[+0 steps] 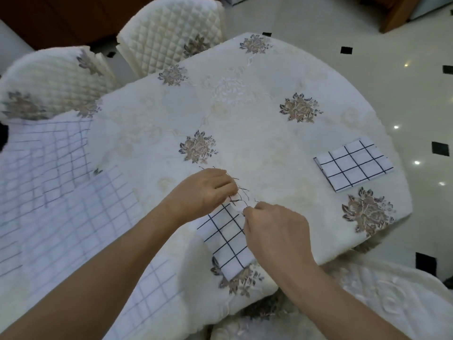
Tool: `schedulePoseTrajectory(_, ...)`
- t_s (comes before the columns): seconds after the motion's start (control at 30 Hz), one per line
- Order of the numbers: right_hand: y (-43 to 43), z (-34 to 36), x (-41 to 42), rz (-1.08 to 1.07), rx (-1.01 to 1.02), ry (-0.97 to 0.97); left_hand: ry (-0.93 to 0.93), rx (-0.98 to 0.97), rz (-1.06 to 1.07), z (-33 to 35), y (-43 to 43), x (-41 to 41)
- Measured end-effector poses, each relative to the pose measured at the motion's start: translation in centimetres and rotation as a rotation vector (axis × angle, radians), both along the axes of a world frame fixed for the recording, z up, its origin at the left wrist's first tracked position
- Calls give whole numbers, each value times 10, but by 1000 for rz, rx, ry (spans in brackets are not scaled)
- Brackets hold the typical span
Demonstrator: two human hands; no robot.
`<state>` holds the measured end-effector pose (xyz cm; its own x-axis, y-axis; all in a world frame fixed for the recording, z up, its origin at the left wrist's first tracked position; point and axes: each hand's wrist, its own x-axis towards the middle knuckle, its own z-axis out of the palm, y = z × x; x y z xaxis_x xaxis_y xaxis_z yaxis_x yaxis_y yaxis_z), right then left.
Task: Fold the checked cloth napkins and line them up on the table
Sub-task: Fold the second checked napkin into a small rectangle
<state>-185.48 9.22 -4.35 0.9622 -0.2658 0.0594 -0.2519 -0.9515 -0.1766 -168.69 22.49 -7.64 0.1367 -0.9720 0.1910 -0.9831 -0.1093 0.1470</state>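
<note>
Left hand [204, 191], right hand [275, 230], fingers [226, 187] pinching frayed far edge of checked napkin [226, 241]; edges best matched squarely before pressing crease flat.

Folded napkin [354, 165] on desk [245, 114], far R. Second napkin [226, 244] front-ctr, nr desk edge. Unfolded napkins [49, 192] spread L. 2 chairs [169, 35] behind, L.
</note>
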Motion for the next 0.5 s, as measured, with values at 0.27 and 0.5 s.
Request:
schedulePoseTrajectory(0.27,76,-87,-34,205,87,-73,90,29,114,-78,84,-20)
schedulePoseTrajectory(0.5,95,-138,-45,228,122,87,90,75,224,-111,95,-32)
